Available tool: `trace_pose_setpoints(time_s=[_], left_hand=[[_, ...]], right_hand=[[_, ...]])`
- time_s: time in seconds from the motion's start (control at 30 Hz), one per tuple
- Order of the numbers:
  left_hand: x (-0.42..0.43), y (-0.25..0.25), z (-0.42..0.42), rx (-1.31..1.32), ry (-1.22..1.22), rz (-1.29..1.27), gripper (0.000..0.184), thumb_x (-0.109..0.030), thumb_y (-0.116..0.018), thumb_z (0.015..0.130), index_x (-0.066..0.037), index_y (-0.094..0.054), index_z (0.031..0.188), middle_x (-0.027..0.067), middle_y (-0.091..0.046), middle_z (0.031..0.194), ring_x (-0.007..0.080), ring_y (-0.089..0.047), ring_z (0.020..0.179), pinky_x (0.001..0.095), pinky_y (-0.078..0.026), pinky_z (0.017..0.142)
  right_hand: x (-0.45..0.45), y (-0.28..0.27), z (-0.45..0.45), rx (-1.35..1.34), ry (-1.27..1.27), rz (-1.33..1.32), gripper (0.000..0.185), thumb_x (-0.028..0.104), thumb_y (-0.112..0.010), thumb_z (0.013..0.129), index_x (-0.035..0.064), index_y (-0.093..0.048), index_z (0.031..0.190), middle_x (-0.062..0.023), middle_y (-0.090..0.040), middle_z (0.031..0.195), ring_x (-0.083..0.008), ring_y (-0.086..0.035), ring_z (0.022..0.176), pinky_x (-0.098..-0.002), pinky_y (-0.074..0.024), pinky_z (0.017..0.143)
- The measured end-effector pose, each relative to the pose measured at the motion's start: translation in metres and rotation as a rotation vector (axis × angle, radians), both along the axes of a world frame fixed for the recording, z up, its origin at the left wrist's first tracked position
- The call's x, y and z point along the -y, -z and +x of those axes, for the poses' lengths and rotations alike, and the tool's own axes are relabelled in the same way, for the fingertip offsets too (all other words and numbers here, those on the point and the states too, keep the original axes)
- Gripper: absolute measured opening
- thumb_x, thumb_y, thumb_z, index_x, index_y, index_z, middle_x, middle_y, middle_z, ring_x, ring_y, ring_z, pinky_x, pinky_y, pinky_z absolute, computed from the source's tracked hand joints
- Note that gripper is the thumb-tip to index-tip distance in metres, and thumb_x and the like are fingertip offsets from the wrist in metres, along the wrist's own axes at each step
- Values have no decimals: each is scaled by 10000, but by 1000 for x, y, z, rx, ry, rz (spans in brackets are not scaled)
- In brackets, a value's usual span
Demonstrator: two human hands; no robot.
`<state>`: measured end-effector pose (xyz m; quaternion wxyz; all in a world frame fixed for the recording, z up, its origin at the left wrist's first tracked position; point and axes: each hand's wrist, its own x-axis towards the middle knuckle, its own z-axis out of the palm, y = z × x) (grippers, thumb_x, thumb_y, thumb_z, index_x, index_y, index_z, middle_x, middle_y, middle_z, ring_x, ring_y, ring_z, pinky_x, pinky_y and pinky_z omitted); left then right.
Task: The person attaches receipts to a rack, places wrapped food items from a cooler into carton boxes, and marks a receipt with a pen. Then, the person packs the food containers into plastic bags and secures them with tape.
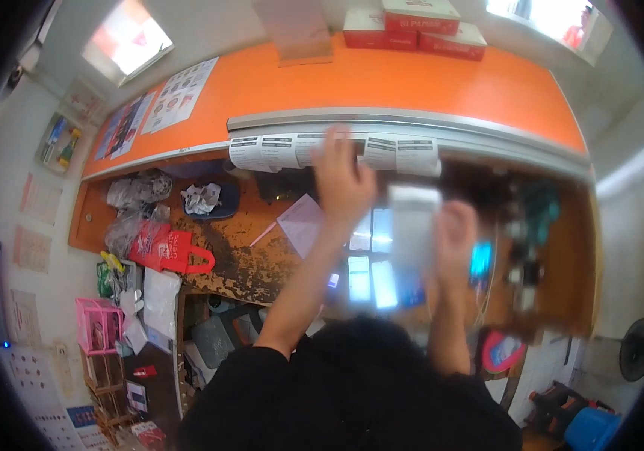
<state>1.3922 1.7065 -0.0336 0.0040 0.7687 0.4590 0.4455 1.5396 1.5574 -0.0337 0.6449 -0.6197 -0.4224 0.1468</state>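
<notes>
My left hand (pixel 346 180) is raised at the row of printed paper slips (pixel 405 154) hanging under the metal rail. Its fingers are stretched upward and slightly blurred, covering part of the row; I cannot tell whether they touch the paper. My right hand (pixel 456 233) is closed at the right edge of a whitish rectangular block (pixel 415 225), smeared by motion, so its exact kind does not show. Below the hands, several lit phone screens (pixel 359 278) lie on the worn wooden desk (pixel 239 259). A pinkish paper sheet (pixel 304 225) lies left of them.
An orange counter top (pixel 284 90) rises beyond the desk, with red-and-white boxes (pixel 423 26) on it. Left on the desk are a red bag (pixel 164 248) and a dark bowl (pixel 220 203) holding crumpled paper. A pen (pixel 263 234) and a bright cyan screen (pixel 480 261) also lie there.
</notes>
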Motion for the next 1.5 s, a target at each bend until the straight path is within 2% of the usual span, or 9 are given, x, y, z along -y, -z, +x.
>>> trace_pose_setpoints(time_s=[0.07,0.23,0.33,0.4,0.5,0.6,1.07,1.33,1.5], left_hand=[[-3,-5,-31,212,-25,-28,582,-54,-541,798,-9,-462,1373,212,-455,1400,356,-383,1353,555,-152,1172],[2,-21,-81,68,-4,-17,557,-13,-518,774,-32,-496,1331,175,-488,1375,336,-392,1349,547,-106,1186],[0,-25,-94,-21,33,-27,554,0,-490,771,-36,-504,1323,171,-504,1364,334,-406,1344,546,-112,1187],[-2,-30,-94,-62,136,-10,552,27,-475,737,0,-527,1286,172,-533,1315,328,-475,1279,568,-197,1158],[-12,-38,-90,-163,264,23,551,34,-476,733,9,-529,1281,182,-542,1302,333,-495,1256,559,-238,1145],[-25,-42,-86,-246,376,-45,575,22,-454,750,-10,-512,1321,188,-526,1346,353,-465,1283,560,-214,1158],[-49,-41,-80,-362,419,-59,479,-28,-511,773,-24,-567,1248,163,-544,1297,330,-487,1241,580,-259,1127],[-47,-34,-73,-402,336,-22,498,-69,-527,777,-50,-574,1272,155,-530,1275,314,-474,1249,597,-258,1119],[-45,-34,-70,-455,308,-10,487,-91,-540,785,-51,-570,1269,126,-523,1279,283,-470,1258,597,-256,1114]], right_hand=[[-40,-5,-33,146,53,120,151,89,-626,909,36,-595,1046,-137,-698,850,-243,-704,765,-344,-535,675],[-124,5,-79,23,20,162,154,125,-571,914,69,-613,1052,-236,-663,845,-412,-670,802,-474,-513,680],[-134,-4,-82,49,38,95,156,114,-571,901,66,-614,1044,-237,-659,814,-421,-656,780,-489,-505,673],[-134,-9,-80,108,24,16,152,113,-568,893,61,-626,1025,-237,-659,805,-424,-652,776,-493,-503,672],[-135,-12,-79,198,23,-38,155,113,-566,875,57,-651,992,-236,-658,787,-431,-645,772,-499,-500,674],[-130,-17,-77,251,46,-52,164,118,-569,859,54,-678,964,-241,-654,780,-436,-640,775,-500,-500,689],[-150,-21,-80,298,47,-72,208,123,-568,853,15,-696,977,-249,-652,789,-438,-635,773,-505,-501,724],[-152,-4,-82,293,20,-1,230,94,-547,861,-1,-690,1014,-243,-667,933,-418,-635,880,-489,-493,802],[-153,-8,-81,312,42,-47,234,101,-550,875,-3,-674,1045,-235,-668,949,-417,-640,867,-487,-500,790]])
